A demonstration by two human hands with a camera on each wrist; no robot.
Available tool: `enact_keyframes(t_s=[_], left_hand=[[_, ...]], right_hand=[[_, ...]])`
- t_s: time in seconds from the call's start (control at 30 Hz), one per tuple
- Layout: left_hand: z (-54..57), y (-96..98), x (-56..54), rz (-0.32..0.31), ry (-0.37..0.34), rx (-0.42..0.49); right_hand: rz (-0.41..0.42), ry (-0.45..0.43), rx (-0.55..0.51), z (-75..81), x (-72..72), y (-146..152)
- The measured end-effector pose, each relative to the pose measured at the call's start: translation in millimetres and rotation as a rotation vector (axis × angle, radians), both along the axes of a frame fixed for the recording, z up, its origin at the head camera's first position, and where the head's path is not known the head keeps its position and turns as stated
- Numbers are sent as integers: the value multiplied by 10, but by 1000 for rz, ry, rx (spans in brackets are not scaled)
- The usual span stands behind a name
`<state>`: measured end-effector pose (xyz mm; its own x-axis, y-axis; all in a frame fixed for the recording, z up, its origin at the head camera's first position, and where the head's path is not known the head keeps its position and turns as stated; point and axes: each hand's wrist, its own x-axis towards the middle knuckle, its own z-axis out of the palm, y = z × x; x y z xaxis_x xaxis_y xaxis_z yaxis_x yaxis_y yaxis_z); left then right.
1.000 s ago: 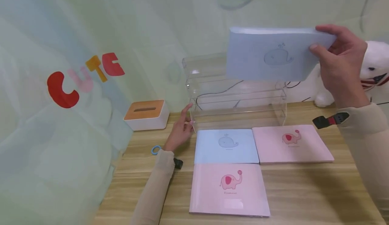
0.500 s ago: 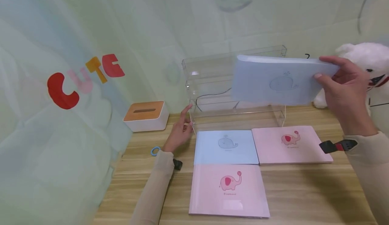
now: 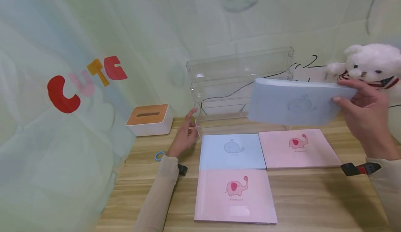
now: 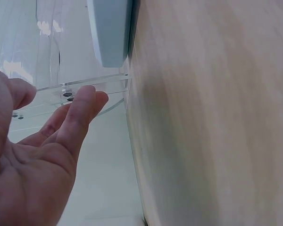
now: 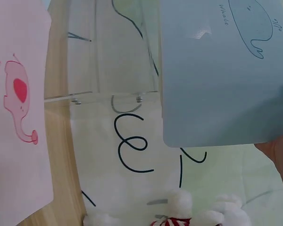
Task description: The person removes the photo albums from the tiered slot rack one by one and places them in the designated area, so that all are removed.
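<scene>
My right hand [image 3: 368, 113] pinches the right end of a blue book [image 3: 278, 101] with a whale drawing, thumb on the cover facing me. The book is tilted up in the air before the right part of a clear tiered rack [image 3: 239, 57], hiding some of it. In the right wrist view the blue cover [image 5: 217, 103] fills the upper right; most of the hand is out of frame. My left hand [image 3: 182, 138] is at the rack's left side, fingertips at the side panel; in the left wrist view its fingers [image 4: 78, 113] are loosely extended along the panel.
Before the rack lie a blue whale book [image 3: 216, 155], a pink elephant book [image 3: 275, 153] to its right and another pink elephant book [image 3: 213, 197] nearer me. A tissue box [image 3: 147, 120] and blue ring [image 3: 158, 156] are at left, a white teddy bear [image 3: 376, 61] at right.
My right hand has brought the whale book down and slightly right, showing more of the rack's upper tiers and the bear. The left hand has stayed at the rack's side.
</scene>
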<state>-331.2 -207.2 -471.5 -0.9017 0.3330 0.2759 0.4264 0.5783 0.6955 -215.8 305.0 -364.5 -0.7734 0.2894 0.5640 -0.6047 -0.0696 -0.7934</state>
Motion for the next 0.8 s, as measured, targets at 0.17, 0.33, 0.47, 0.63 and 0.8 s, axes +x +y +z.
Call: enact_keyframes(t_s=[0.17, 0.33, 0.47, 0.63, 0.8], left_hand=[[2, -1, -2, 4, 2, -10], [15, 5, 5, 3, -10, -6], [24, 7, 11, 5, -18, -3], [24, 9, 8, 6, -8, -11], [26, 11, 13, 6, -5, -11]], right_hand=[[24, -42, 1, -159, 101, 72], [62, -47, 21, -276, 180, 141], [96, -28, -2, -361, 235, 172], [95, -69, -31, -484, 329, 201], [72, -85, 29, -597, 411, 258]])
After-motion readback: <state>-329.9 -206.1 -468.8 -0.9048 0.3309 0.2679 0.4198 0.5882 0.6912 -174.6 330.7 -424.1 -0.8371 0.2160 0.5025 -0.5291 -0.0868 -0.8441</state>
